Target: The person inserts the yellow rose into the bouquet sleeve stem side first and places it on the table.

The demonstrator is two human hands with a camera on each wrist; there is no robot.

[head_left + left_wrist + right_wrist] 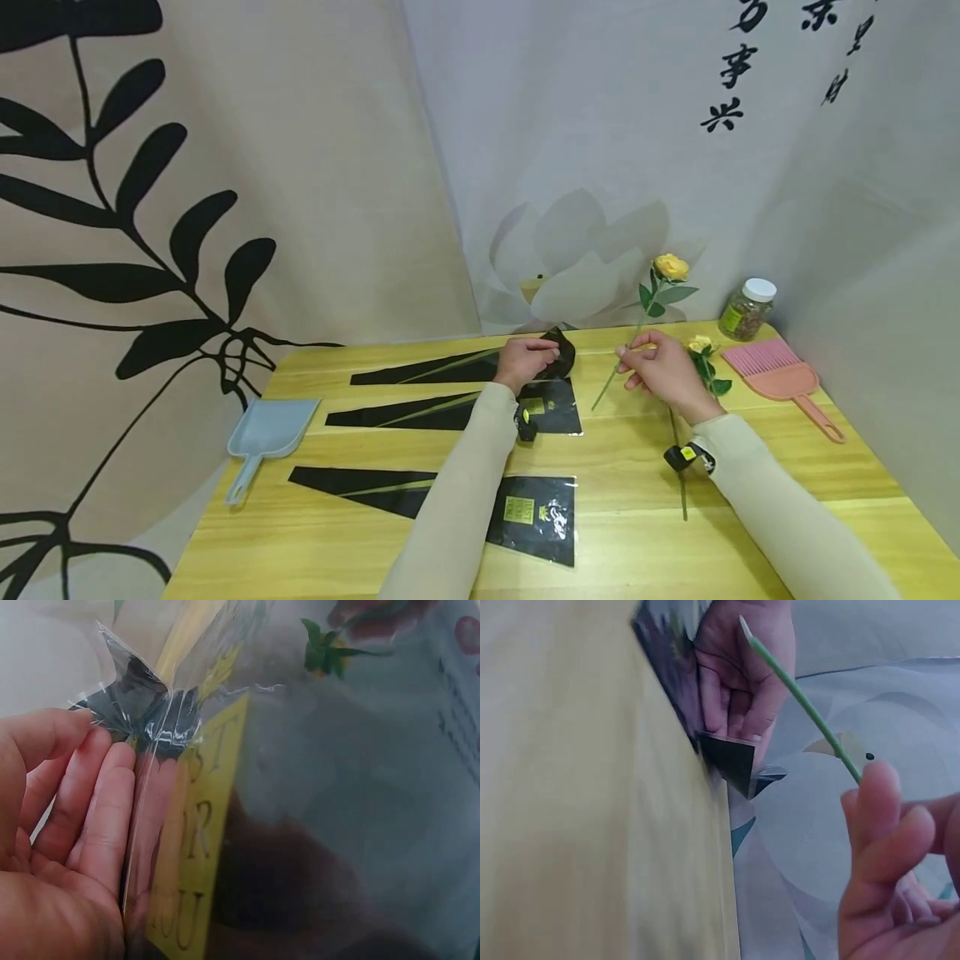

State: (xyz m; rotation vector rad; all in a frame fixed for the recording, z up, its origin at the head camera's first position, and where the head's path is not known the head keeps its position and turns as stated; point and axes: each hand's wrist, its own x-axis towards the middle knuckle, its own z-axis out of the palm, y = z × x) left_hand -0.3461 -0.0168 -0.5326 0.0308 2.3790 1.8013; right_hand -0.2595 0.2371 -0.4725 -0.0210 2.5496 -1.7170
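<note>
"Where's the yellow rose (655,309), taking the jar (745,315) as our mark?"

"Left of the jar, held up in the right hand (670,372). Thumb and fingers pinch the stem (606,387) below the leaves. The bloom points up, and the bare end slants down and away from the jar."

"And the left hand (527,360)?"

"Farther left of the jar. Its thumb and fingers pinch the mouth of the far black sleeve (468,367), where the film is crumpled. The stem is apart from it."

"How would you expect that rose to handle?"

"Very light, I'd guess, and a bit top-heavy for so thin a stem. The stem looks stiff enough to steer by, perhaps with a little spring; the petals and leaves look soft and easy to crease. I'd hold it on the bare green length, as here, and keep off the bloom."

"And the sleeve?"

"Thin, shiny film, so probably slippery, and floppy at the mouth. I'd take one layer of the rim, since pinching both would close it. I can't tell whether the left hand has one layer or two."

"What else is about?"

"A second rose (703,365) lies in front of the jar and to its left, partly hidden by the right hand. The middle sleeve (442,419) and near sleeve (525,532) lie well left of the jar, closer to the person."
</note>
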